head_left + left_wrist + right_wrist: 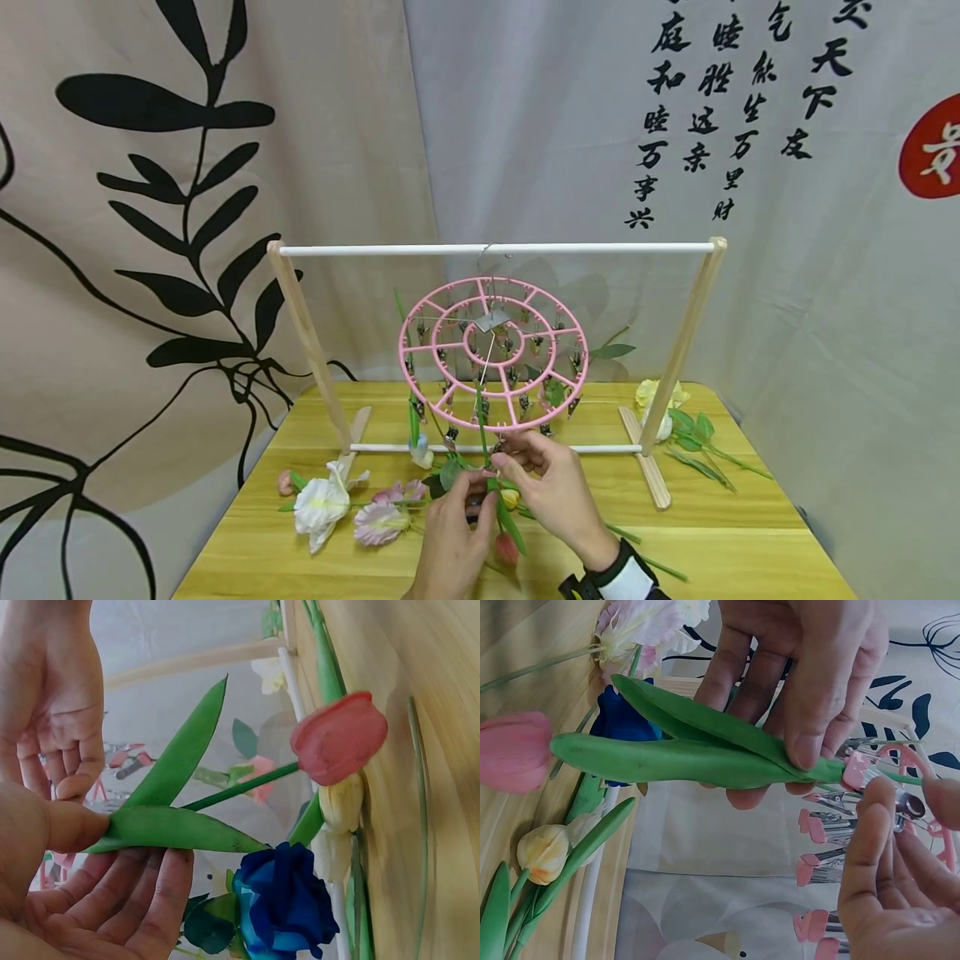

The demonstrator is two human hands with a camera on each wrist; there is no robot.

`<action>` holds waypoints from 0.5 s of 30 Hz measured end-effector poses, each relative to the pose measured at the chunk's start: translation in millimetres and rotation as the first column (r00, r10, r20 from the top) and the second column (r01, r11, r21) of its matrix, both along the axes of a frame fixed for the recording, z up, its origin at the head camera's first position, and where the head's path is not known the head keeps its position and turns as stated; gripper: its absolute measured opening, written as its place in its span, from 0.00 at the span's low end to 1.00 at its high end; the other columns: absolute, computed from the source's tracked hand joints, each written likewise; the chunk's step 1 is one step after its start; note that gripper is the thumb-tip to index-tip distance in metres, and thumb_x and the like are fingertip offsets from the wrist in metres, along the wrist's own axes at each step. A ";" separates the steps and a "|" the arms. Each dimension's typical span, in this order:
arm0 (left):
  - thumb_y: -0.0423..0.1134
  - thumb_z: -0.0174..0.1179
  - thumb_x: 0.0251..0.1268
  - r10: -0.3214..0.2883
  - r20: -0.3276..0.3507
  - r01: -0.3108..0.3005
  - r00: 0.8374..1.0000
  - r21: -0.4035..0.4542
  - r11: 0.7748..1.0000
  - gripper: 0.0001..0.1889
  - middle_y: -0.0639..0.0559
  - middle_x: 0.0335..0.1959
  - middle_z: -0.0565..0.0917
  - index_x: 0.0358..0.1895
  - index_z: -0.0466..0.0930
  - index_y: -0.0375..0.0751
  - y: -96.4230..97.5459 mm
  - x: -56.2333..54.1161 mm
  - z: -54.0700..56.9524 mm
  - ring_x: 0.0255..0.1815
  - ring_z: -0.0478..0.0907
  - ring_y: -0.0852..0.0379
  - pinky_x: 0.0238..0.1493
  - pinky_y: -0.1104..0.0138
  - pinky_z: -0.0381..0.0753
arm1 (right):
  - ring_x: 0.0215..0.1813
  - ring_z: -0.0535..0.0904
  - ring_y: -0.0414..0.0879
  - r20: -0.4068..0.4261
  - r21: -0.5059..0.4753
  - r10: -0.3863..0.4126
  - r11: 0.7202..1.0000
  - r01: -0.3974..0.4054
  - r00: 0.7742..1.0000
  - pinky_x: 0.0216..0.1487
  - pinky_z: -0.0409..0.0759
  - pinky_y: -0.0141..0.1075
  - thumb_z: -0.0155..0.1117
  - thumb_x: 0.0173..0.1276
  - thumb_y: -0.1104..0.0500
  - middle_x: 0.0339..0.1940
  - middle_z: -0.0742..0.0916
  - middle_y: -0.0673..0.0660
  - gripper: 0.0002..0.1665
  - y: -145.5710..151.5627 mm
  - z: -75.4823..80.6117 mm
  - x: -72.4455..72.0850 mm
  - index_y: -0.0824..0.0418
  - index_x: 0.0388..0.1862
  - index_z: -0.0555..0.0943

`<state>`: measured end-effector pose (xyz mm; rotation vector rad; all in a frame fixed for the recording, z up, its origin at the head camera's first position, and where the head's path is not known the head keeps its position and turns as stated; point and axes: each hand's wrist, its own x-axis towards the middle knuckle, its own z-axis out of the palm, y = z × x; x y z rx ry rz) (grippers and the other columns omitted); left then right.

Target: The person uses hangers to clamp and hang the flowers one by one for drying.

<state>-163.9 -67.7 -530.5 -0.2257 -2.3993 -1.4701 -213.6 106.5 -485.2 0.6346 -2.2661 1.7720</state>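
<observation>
My left hand pinches a pink artificial tulip by its green leaves near the stem. The tulip's head hangs down and its stem runs up past the rim of a round pink clip hanger. My right hand is just under that rim, with thumb and fingers around a small metal clip with pink tips. The pink tips lie against the stem above the leaves. Several more clips hang beside it. A blue rose is close behind the tulip.
The hanger hooks onto a white bar of a wooden-legged stand on the wooden table. White iris, a pale purple flower and loose stems lie in front. Yellow and white flowers lie at the right. Printed cloth hangs behind.
</observation>
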 end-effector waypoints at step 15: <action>0.34 0.72 0.85 0.038 0.014 -0.039 0.999 0.009 0.999 0.10 0.47 0.52 0.97 0.61 0.87 0.41 -4.9 -5.3 -1.3 0.50 0.97 0.53 0.48 0.72 0.95 | 0.47 0.95 0.39 0.017 0.032 0.027 0.999 -0.027 0.999 0.51 0.94 0.31 0.81 0.82 0.52 0.52 0.98 0.54 0.18 -2.5 -1.5 -3.9 0.54 0.66 0.93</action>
